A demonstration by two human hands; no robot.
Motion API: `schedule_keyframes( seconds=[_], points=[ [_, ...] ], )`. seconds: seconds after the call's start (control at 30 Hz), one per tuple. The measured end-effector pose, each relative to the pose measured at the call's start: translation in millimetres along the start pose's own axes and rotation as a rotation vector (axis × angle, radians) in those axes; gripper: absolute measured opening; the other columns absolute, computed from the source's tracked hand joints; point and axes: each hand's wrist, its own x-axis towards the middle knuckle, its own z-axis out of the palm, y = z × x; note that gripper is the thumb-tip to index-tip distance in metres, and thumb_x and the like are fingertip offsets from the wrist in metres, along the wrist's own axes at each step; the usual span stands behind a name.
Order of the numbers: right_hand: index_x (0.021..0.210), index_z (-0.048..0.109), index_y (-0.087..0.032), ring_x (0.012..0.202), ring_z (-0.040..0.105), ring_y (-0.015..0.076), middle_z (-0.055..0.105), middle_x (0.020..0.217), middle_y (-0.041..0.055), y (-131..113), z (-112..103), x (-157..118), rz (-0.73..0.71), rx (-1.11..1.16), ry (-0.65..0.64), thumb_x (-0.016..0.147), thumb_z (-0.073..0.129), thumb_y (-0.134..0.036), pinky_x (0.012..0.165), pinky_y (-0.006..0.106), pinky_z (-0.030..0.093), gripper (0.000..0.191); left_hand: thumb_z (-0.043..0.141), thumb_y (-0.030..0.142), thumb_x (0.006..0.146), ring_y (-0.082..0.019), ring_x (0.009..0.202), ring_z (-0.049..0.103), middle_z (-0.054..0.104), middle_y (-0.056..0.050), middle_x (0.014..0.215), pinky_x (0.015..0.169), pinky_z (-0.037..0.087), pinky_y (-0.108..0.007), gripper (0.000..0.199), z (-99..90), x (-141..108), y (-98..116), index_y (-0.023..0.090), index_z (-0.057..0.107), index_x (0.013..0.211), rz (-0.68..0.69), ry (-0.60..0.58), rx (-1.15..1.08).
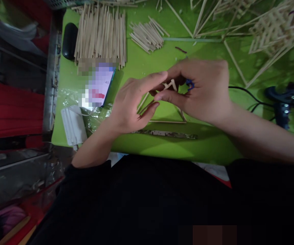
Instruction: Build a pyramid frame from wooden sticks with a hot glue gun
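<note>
Between my hands is a small frame of thin wooden sticks [167,121], with a straight stick along its near side. My left hand [130,103] curls round the frame's left sticks, its thumb and index finger reaching toward the upper joint. My right hand [203,88] pinches short stick ends [171,85] at that joint between thumb and fingers. A small blue piece [189,84] shows against the right palm; its kind is unclear. The right fingertips are partly hidden. Just below the frame, a flat, worn strip [164,134] lies on the green table.
Long sticks [101,34] and shorter sticks [148,35] lie in piles at the back. Assembled stick frames [272,30] fill the back right. At left are a phone [103,83], a white charger-like block [74,126] and a black case [69,41]. A dark-handled tool with a cable [282,105] lies right.
</note>
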Motion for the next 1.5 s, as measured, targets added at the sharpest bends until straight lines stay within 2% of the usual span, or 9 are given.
schedule_keyframes(
  seconds=[0.13,0.23,0.43,0.6,0.77,0.97,1.1,1.33,1.5],
  points=[
    [0.104,0.077,-0.032,0.076,0.075,0.0218,0.081,0.087,-0.0020,3,1,2,-0.040,-0.003,0.028,0.106,0.083,-0.055,0.069,0.040,0.055,0.024,0.044,0.029,0.121,-0.030,0.139,0.079,0.070,-0.009,0.154,0.108,0.074,-0.059,0.066,0.2,0,0,0.040,0.017,0.180,-0.014,-0.064,0.022],
    [0.103,0.077,-0.034,0.075,0.074,0.0227,0.081,0.087,-0.0014,4,1,3,-0.041,0.012,0.025,0.103,0.083,-0.066,0.068,0.041,0.055,0.033,0.041,0.029,0.122,-0.029,0.131,0.081,0.071,-0.009,0.148,0.101,0.077,-0.057,0.059,-2.0,2,1,0.038,0.022,0.178,-0.005,-0.071,0.040],
    [0.102,0.077,-0.038,0.080,0.073,0.0281,0.082,0.092,0.0009,3,-2,2,0.093,-0.034,-0.018,0.090,0.085,-0.084,0.076,0.047,0.059,0.048,0.052,0.027,0.118,-0.027,0.118,0.081,0.075,-0.013,0.138,0.087,0.079,-0.044,0.054,-2.6,5,2,0.033,0.038,0.169,0.055,0.044,0.112],
    [0.105,0.079,-0.042,0.078,0.073,0.0309,0.081,0.092,0.0021,7,-1,-1,0.069,-0.002,0.018,0.089,0.089,-0.069,0.074,0.051,0.059,0.033,0.048,0.025,0.116,-0.029,0.121,0.082,0.074,-0.011,0.143,0.087,0.079,-0.046,0.062,-0.3,6,4,0.042,0.034,0.174,0.031,0.052,0.088],
    [0.114,0.079,-0.042,0.080,0.074,0.0284,0.082,0.095,-0.0004,5,0,-6,0.065,0.000,0.029,0.098,0.084,-0.054,0.077,0.048,0.061,0.020,0.052,0.020,0.113,-0.028,0.126,0.082,0.076,-0.008,0.145,0.094,0.079,-0.045,0.063,-2.2,9,7,0.044,0.045,0.171,0.036,0.083,-0.021],
    [0.126,0.080,-0.038,0.090,0.080,0.0290,0.084,0.101,0.0024,-2,-3,-14,0.113,-0.085,0.072,0.106,0.076,-0.059,0.082,0.045,0.070,0.029,0.054,0.020,0.113,-0.026,0.118,0.082,0.075,-0.008,0.144,0.085,0.078,-0.041,0.060,-5.4,7,9,0.044,0.048,0.168,0.000,0.085,0.023],
    [0.120,0.082,-0.040,0.090,0.082,0.0298,0.086,0.101,0.0011,-5,-5,-15,0.096,-0.091,0.076,0.109,0.072,-0.056,0.081,0.045,0.071,0.022,0.055,0.021,0.113,-0.026,0.111,0.081,0.076,-0.010,0.140,0.078,0.078,-0.041,0.057,-6.4,5,9,0.041,0.048,0.166,0.002,0.084,0.098],
    [0.120,0.085,-0.040,0.091,0.081,0.0298,0.086,0.104,0.0022,-6,-4,-16,0.101,-0.077,0.082,0.111,0.071,-0.053,0.084,0.046,0.071,0.021,0.052,0.018,0.115,-0.028,0.124,0.079,0.075,-0.011,0.148,0.097,0.078,-0.048,0.062,-8.6,11,8,0.037,0.042,0.173,0.069,0.050,-0.017],
    [0.120,0.085,-0.038,0.089,0.081,0.0275,0.086,0.104,0.0018,-6,-4,-15,0.095,-0.050,0.113,0.111,0.072,-0.049,0.083,0.044,0.070,0.019,0.056,0.017,0.114,-0.023,0.115,0.082,0.076,-0.006,0.144,0.089,0.078,-0.041,0.061,-8.0,12,11,0.042,0.051,0.168,0.034,0.109,-0.025]
  ],
)
